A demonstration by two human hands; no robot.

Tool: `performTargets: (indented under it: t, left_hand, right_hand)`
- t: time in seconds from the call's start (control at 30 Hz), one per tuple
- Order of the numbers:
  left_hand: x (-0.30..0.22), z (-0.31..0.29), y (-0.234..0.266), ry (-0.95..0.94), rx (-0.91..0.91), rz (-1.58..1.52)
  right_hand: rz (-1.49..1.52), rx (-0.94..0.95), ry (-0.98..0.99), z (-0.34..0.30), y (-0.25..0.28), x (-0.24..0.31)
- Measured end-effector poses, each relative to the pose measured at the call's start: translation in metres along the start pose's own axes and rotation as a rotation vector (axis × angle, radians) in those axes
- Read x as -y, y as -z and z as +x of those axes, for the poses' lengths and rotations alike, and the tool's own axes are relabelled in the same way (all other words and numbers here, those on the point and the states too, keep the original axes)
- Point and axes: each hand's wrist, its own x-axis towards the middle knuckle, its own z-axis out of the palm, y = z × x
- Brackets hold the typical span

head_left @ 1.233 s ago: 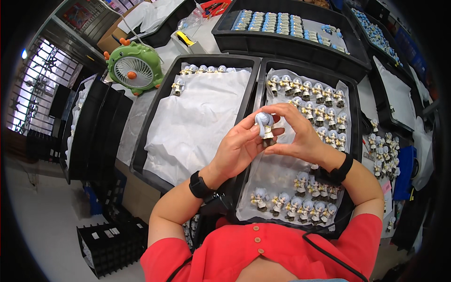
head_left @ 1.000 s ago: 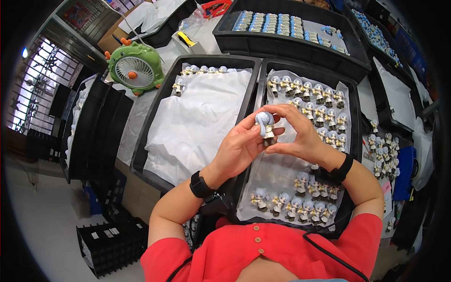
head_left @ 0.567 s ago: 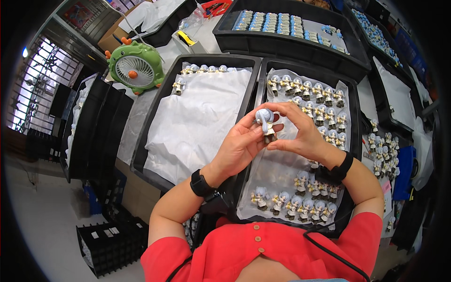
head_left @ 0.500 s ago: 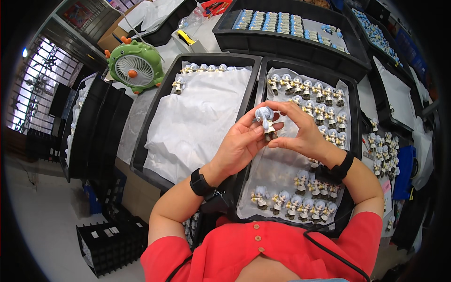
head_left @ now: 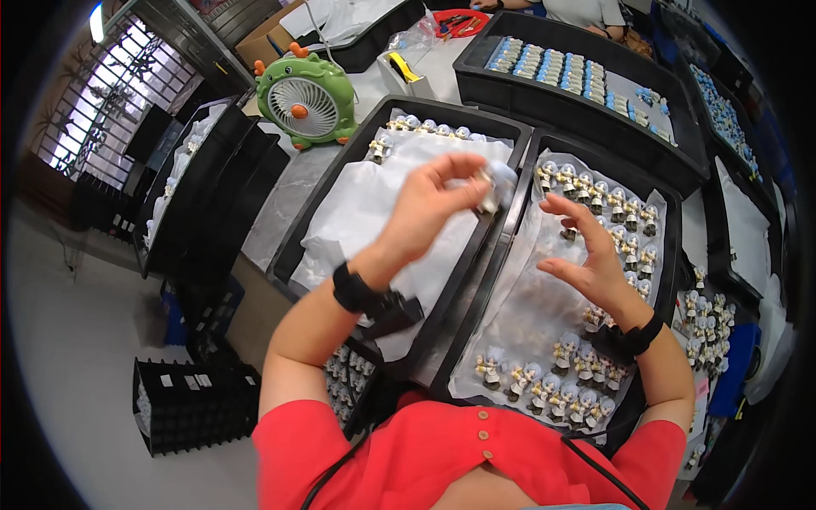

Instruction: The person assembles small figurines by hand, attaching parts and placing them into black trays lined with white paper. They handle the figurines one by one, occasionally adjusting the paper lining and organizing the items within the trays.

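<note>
A small pale-blue-haired figurine (head_left: 500, 183), blurred by motion, is pinched between the thumb and fingers of my left hand (head_left: 429, 204). That hand hovers over the right side of the left black tray (head_left: 319, 200), which is lined with white sheeting and has a row of similar figurines (head_left: 438, 127) along its far end. Above the right black tray (head_left: 480, 327) is my right hand (head_left: 591, 255), its thumb and fingers curved apart with nothing between them. Figurines stand in groups at this tray's far end, right side and near end (head_left: 557, 395).
A green fan (head_left: 306, 98) and a yellow tape dispenser (head_left: 404, 72) stand beyond the left tray. Another black tray (head_left: 578, 106) holds rows of blue-and-white pieces. Loose figurines (head_left: 710, 327) crowd the right side. A person (head_left: 586, 13) is at the far side.
My left hand has carried the figurine away from my right hand, toward the left tray. My right hand has let go of it and opened. The whole view has shifted.
</note>
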Motion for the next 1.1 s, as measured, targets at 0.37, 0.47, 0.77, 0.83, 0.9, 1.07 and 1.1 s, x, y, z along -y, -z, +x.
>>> performTargets:
  t: [0.37,0.47,0.77,0.83,0.9,1.07,1.1]
  left_hand:
    - [0.066,0.120,0.174,0.211,-0.549,0.960]
    - [0.074,0.118,0.184,0.312,-0.520,1.041]
    - [0.063,0.108,0.162,0.299,-0.375,1.466]
    - [0.063,0.111,0.158,0.327,-0.369,1.482]
    - [0.063,0.111,0.156,0.308,-0.395,1.482]
    - [0.074,0.112,0.168,0.204,-0.441,1.554]
    - [0.073,0.111,0.168,0.193,-0.432,1.569]
  right_hand:
    - [0.002,-0.108,-0.037,0.006,0.010,-0.012]
    - [0.014,-0.125,-0.047,0.007,0.011,-0.014]
    - [-0.008,-0.127,-0.097,0.008,0.012,-0.014]
    - [-0.031,-0.125,-0.120,0.008,0.016,-0.016]
    - [-0.035,-0.189,-0.128,0.010,0.018,-0.024]
    - [-0.194,-0.144,-0.231,0.008,0.036,-0.053]
    - [-0.208,-0.077,-0.285,0.005,0.037,-0.063]
